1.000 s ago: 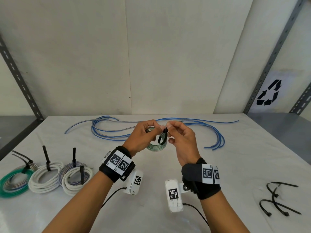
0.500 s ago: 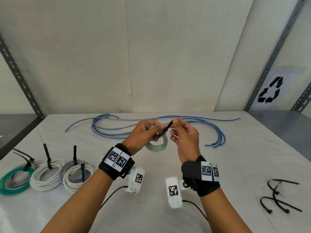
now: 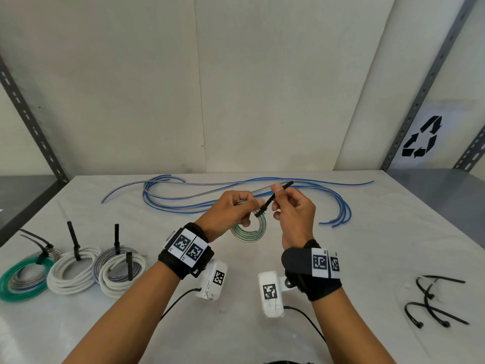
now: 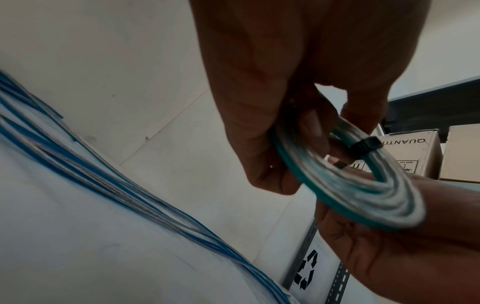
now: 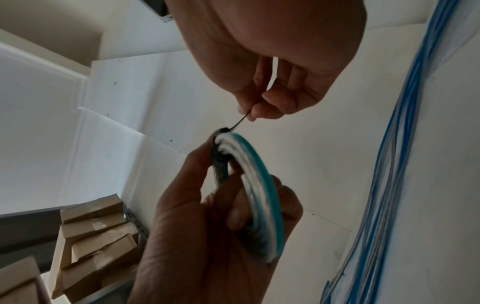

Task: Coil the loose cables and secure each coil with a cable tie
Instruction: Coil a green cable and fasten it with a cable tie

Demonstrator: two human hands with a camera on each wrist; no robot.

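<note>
Head view looks down; wrist views close, sharing the hands (image 3: 262, 211)

The right hand (image 3: 294, 214) has drawn the cable tie (image 3: 273, 199) tail out longer (loop snug on the coil (image 3: 249, 232)).

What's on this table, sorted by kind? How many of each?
Tied coils lying on the table: 4, the last two overlapping
Coil being tied: 1
Spare cable ties: 3
Bunch of loose blue cables: 1
Total: 9
</note>
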